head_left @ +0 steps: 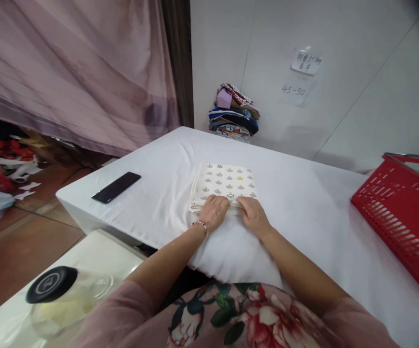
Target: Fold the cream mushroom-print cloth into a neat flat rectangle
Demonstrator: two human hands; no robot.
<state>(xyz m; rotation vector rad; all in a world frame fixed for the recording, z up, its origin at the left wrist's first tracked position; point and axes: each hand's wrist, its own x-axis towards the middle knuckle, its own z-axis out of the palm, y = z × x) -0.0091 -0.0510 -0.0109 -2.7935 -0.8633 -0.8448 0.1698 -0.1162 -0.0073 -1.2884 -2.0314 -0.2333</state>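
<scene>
A folded white cloth (227,180) with small grey prints and a few green and yellow ones lies in layers on the white-covered table (292,193). My left hand (214,211), a bracelet at its wrist, is closed on the left part of the cloth's near edge. A short way to the right, my right hand (253,216) grips the same edge, thumb toward the left hand. The fingertips of both hands are partly hidden by the fold.
Left on the table lies a black phone-like slab (117,187). A red plastic basket (401,212) stands at the right. Behind the table's far edge rises a stack of folded fabrics (234,116) against the wall. A lidded clear jar (60,304) sits on a lower surface.
</scene>
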